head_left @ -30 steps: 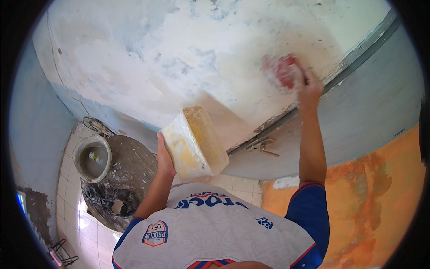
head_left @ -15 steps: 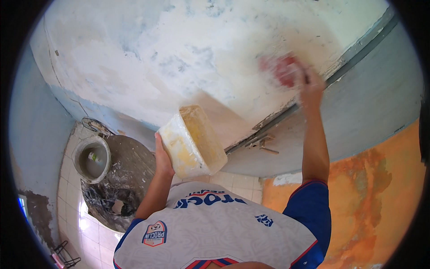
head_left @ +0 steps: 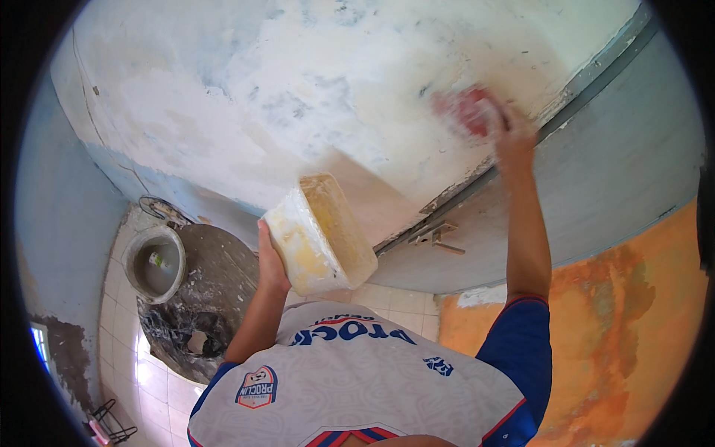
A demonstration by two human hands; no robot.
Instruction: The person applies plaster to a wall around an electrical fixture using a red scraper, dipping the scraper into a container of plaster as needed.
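Observation:
My left hand [head_left: 272, 257] grips the side of a white plastic tub [head_left: 305, 242], tilted so its opening faces right. Yellowish smears coat its inner and outer walls. Up at the right, my right hand [head_left: 515, 138] is closed around a red putty spreader [head_left: 471, 112], blurred by motion. Its blade lies against the whitish, patchy wall [head_left: 350, 97], close to the door frame. The fingers of my right hand are smeared by the motion too.
A dark, stained round tabletop [head_left: 223, 261] at the left carries a grey bucket [head_left: 176, 272] and crumpled black plastic [head_left: 182, 328]. Right of the wall stands a grey door [head_left: 596, 164] with a handle [head_left: 447, 244]. An orange, peeling wall [head_left: 618, 320] is at the lower right.
The spreader and my right hand have shifted very slightly, still at the same part of the wall. A dark spot now shows left of the spreader. The tub stays in place.

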